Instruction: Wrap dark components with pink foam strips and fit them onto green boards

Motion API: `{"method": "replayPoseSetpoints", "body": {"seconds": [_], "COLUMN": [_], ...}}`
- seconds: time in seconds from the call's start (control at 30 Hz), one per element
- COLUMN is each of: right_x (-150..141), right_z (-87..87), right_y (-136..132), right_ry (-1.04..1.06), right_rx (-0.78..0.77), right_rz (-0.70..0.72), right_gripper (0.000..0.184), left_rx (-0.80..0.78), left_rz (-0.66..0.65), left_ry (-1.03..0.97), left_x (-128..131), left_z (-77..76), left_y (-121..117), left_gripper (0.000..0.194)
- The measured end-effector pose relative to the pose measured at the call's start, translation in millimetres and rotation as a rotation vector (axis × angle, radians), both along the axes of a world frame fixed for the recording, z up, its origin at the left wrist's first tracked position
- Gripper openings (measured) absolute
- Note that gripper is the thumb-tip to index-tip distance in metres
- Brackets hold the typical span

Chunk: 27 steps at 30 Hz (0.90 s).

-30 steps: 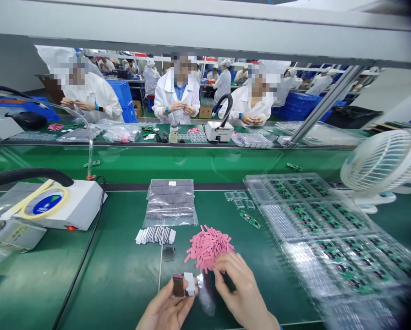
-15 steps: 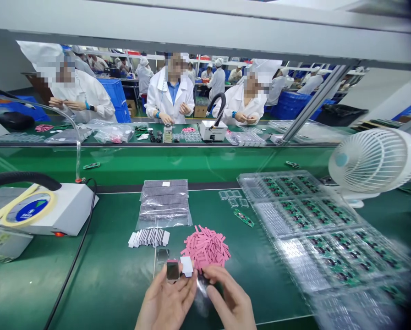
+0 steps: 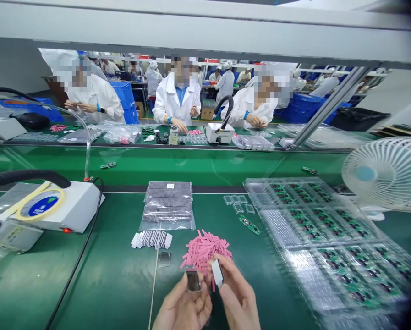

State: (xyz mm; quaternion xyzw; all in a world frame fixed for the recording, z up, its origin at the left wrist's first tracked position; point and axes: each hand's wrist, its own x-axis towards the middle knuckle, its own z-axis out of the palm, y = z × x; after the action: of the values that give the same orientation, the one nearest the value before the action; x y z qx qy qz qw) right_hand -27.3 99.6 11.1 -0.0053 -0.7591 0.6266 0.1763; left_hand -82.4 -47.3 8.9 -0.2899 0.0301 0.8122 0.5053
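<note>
Your left hand point(image 3: 182, 306) has its grip pinching a small dark-faced piece point(image 3: 193, 281) by its edges, above the counter point(image 3: 116, 279); some of the fingers behind it are hidden. Your right hand's point(image 3: 238, 294) grip pinches a tilted white piece point(image 3: 217, 273) just beside it, its far side hard to make out. Both hands run off the bottom edge. Your right fingers cover part of the pink strips point(image 3: 205, 247), and the fan point(image 3: 391, 176) is cut off at right.
</note>
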Motion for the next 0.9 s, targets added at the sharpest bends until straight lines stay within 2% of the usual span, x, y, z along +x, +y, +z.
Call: {"method": "replayPoseSetpoints", "body": {"seconds": [0.07,0.13,0.23,0.33,0.43,0.67,0.9], "right_x": [0,-1,-7,-11,-11,-13,-14], "right_z": [15.7,28.7,37.3,34.4,30.0,33.1,32.7], "right_y": [5,5,2,-1,-3,-12,-16], "right_ry": [0.016,0.055,0.161,0.276,0.299,0.351,0.329], "right_rx": [0.313,0.510,0.671,0.789,0.844,0.820,0.814], "right_rz": [0.002,0.007,0.038,0.048,0.017,-0.072,-0.127], "right_gripper": [0.042,0.042,0.031,0.020,0.020,0.017,0.017], "left_rx": [-0.048,-0.075,-0.077,-0.086,-0.139,-0.158,-0.232], "left_rz": [-0.011,-0.015,0.001,0.026,0.048,0.025,0.004], "left_ry": [0.039,0.110,0.151,0.105,0.093,0.087,0.066], "left_x": [0,1,1,1,0,-3,-3], "left_z": [-2.7,-5.7,-7.0,-4.6,-2.4,0.9,-2.6], "left_y": [0,0,1,2,3,2,1], "left_gripper": [0.028,0.027,0.025,0.026,0.029,0.023,0.029]}}
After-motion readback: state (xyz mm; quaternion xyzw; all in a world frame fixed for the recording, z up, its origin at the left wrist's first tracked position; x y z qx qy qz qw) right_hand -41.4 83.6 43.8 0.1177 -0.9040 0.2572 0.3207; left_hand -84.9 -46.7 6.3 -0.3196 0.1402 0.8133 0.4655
